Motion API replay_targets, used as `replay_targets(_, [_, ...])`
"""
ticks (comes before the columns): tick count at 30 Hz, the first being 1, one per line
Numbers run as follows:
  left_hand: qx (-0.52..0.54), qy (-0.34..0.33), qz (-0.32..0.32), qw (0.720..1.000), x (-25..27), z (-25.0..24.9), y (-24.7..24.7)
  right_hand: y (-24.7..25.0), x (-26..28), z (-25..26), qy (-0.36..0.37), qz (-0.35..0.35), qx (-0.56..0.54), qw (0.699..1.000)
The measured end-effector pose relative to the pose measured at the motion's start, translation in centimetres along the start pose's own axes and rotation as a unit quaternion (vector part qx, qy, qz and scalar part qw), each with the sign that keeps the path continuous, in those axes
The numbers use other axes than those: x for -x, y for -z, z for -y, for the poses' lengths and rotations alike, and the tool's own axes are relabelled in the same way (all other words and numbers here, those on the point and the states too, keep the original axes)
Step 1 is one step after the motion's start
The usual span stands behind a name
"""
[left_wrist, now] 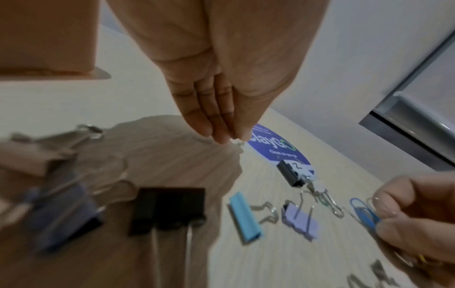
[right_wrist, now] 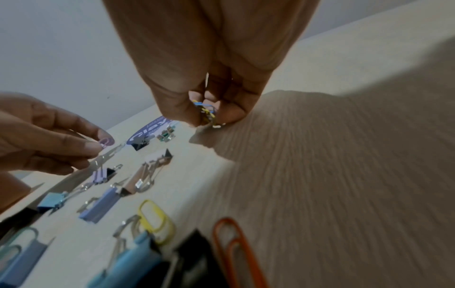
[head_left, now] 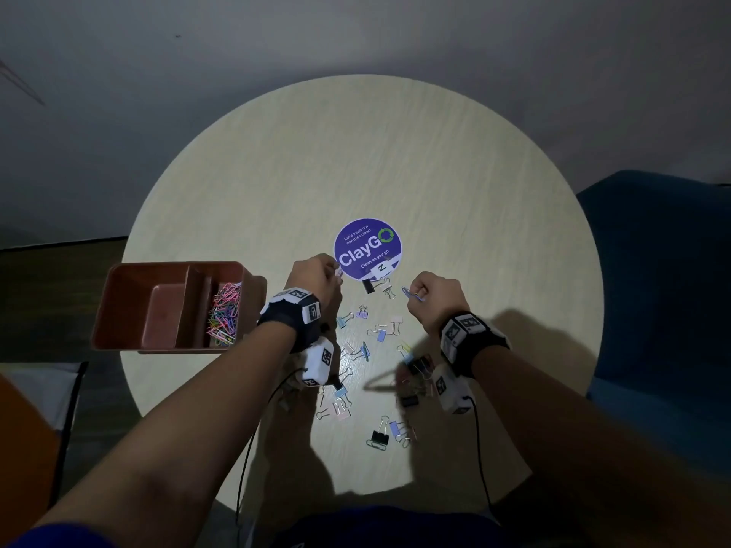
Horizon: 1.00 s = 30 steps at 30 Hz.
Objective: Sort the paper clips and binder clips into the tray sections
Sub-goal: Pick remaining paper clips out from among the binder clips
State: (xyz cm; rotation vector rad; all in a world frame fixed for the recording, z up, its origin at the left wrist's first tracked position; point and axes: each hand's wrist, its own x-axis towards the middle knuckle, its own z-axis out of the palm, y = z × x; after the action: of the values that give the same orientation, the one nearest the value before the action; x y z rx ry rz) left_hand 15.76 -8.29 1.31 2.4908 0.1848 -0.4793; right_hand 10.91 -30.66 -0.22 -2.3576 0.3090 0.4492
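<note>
My left hand (head_left: pixel 322 272) hovers near the purple sticker and pinches a small pink paper clip (right_wrist: pixel 105 141) between thumb and fingertips (left_wrist: pixel 222 134). To its right, my right hand (head_left: pixel 429 294) grips a blue paper clip (head_left: pixel 413 294), with more coloured clips (right_wrist: pixel 206 112) bunched in its curled fingers. Several binder clips (head_left: pixel 381 334) and paper clips lie scattered on the round table between and below my wrists. The brown tray (head_left: pixel 118 310) stands at the table's left edge; its right section holds several coloured paper clips (head_left: pixel 225 314).
A round purple ClayGo sticker (head_left: pixel 368 247) marks the table's centre, with a black binder clip (head_left: pixel 368 285) at its lower rim. A blue chair (head_left: pixel 664 278) stands to the right. The table's far half (head_left: pixel 356 152) is bare wood.
</note>
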Motion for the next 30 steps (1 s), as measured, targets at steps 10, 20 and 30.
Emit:
replay_targets(10, [-0.107,-0.044,-0.017,0.993,-0.3,-0.7,-1.2,-1.2,-0.9,1.8,0.076,0.060,0.076,0.992])
replay_targets(20, [-0.021,-0.011,0.016,1.000,-0.5,0.1,-0.8,-0.9,-1.1,1.5,0.065,0.020,0.045,0.997])
replay_targets(30, [-0.016,-0.100,0.082,0.991,0.8,-0.7,-0.9,0.0,-2.0,2.7,0.139,0.093,0.171,0.971])
